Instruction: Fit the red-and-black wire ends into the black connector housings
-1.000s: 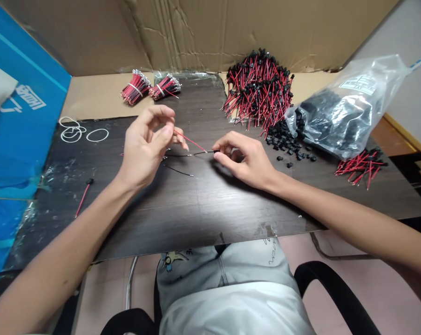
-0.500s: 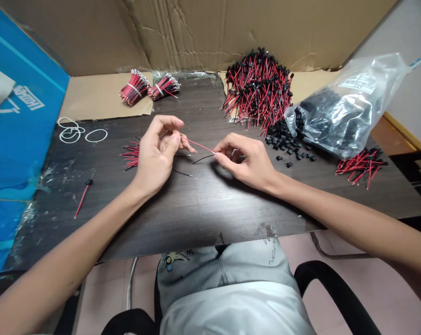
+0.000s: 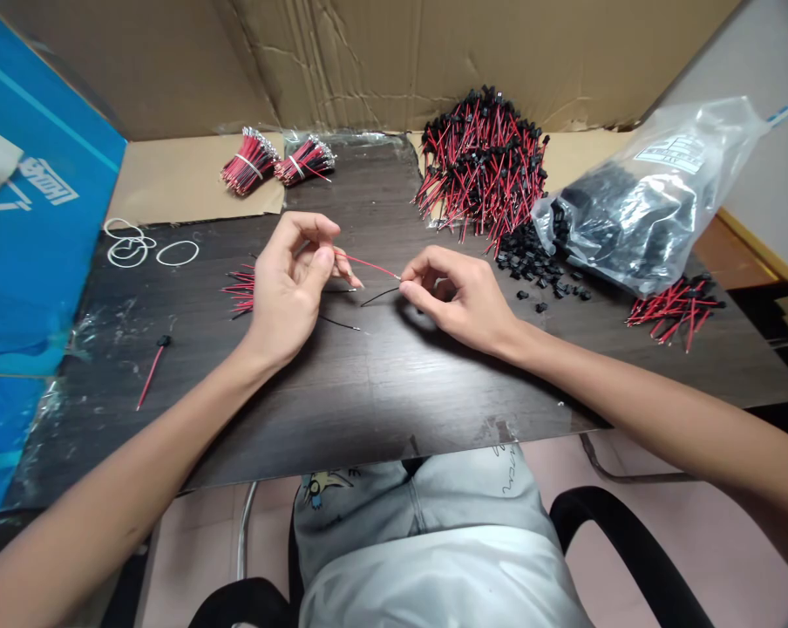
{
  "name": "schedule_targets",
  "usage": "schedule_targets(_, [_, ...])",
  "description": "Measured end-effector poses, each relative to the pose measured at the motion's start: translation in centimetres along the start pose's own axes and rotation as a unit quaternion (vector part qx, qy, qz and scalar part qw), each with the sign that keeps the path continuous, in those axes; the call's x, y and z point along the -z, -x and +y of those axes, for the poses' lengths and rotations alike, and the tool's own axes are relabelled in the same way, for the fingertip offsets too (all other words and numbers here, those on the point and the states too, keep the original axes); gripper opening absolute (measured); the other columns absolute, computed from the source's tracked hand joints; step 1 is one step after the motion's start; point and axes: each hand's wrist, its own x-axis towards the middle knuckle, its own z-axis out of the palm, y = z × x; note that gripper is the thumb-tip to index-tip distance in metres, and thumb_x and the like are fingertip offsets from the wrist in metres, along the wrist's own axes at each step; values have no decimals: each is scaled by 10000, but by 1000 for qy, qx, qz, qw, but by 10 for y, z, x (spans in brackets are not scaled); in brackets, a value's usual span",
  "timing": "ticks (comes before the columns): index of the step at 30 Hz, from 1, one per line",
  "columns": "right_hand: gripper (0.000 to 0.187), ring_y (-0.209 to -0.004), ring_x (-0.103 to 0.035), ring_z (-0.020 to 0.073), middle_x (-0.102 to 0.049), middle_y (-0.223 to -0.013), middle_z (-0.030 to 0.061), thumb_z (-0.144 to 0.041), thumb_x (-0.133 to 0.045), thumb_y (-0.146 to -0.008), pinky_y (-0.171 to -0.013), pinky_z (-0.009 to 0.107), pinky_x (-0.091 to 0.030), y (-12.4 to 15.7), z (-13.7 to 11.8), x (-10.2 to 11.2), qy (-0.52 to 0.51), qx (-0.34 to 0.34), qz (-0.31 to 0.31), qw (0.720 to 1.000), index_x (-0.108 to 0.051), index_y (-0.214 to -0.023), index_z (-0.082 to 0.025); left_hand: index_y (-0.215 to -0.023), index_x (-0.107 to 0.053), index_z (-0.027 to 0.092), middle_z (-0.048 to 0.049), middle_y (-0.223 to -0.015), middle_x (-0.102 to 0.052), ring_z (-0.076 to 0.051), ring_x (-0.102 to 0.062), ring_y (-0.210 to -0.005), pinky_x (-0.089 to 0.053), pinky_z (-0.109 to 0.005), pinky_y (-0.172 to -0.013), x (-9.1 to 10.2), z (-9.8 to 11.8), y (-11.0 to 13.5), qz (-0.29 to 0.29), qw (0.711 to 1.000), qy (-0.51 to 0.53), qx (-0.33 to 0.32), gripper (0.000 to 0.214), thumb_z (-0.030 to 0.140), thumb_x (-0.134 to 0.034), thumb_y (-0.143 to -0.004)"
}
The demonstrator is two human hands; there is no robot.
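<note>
My left hand [image 3: 289,283] pinches one end of a thin red wire [image 3: 368,264] above the dark wooden board [image 3: 381,384]. My right hand [image 3: 456,296] pinches a small black connector at the wire's other end, fingers curled tight so the connector is mostly hidden. A black wire [image 3: 377,296] trails from the right fingers onto the board. Another loose black wire [image 3: 338,324] lies just below my left hand. A small heap of red and black wires [image 3: 241,290] lies behind my left hand, partly covered by it.
A big pile of finished red-black leads [image 3: 482,166] stands at the back. Loose black connectors [image 3: 538,266] spill from a clear plastic bag [image 3: 635,218]. Two banded wire bundles [image 3: 273,163], white rubber bands [image 3: 142,249], one stray lead [image 3: 151,371] and more leads [image 3: 672,310] lie around.
My left hand dropped lower and shifted right, bringing the red wire's tip up to my right fingers. The black wire now hangs loose below. My right hand barely moved.
</note>
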Motion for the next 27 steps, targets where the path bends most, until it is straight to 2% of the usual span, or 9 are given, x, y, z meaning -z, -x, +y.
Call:
schedule_targets(4, [159,-677,-563,118,-665,-802,-2,-313,-650,-972,-659,269,-462,-1,-1,1,-4,-12,10,1000,-638,-864,-197,-1037,-574,237,13,-860,-558,-112,-626,-722,-633,-305,-671,-1,3,2,0,1000,-17,2,169,341,-675,-949])
schedule_targets(11, [116,-627,-494,97,-564,-703,-47,-222,-637,-913,-632,254,-413,-2,-1,1,4,16,22,1000,-582,-815,-197,-1017,-588,216,-16,-928,-606,-96,-598,-675,-562,-256,-636,-3,12,7,-21,985,-173,5,139,351,-559,-999])
schedule_targets(15, [109,-617,-468,94,-533,-700,-54,-205,-638,-925,-622,254,-400,-2,1,2,19,46,23,999,-586,-829,-196,-1023,-649,207,-48,-1032,-605,-145,-626,-841,-575,-306,-769,0,15,6,-10,958,-281,-47,156,333,-559,-1002])
schedule_targets(18, [90,-615,-452,86,-512,-718,-57,-179,-644,-941,-618,242,-397,-1,2,1,29,95,12,995,-601,-864,-190,-1027,-699,208,-67,-1065,-609,-203,-625,-1012,-557,-376,-921,1,15,7,-37,934,-345,-90,170,333,-587,-995])
schedule_targets(20, [73,-631,-456,86,-510,-742,-52,-172,-645,-957,-629,239,-407,0,3,1,36,129,-2,991,-610,-894,-186,-1010,-720,211,-59,-1042,-637,-211,-616,-1040,-532,-398,-967,-1,16,8,-77,925,-355,-108,171,322,-591,-1002])
schedule_targets(23, [56,-664,-478,93,-529,-782,-37,-181,-638,-985,-654,244,-430,0,5,1,42,160,-23,986,-619,-932,-182,-946,-724,198,-34,-950,-677,-192,-611,-993,-520,-372,-934,-4,17,10,-124,924,-341,-123,177,300,-595,-1012])
schedule_targets(27, [78,-685,-530,103,-603,-852,-8,-253,-628,-1033,-664,254,-480,0,7,1,22,141,-27,989,-635,-998,-183,-896,-706,182,-21,-884,-688,-174,-610,-930,-517,-350,-892,-6,16,11,-118,924,-336,-140,187,291,-611,-1014])
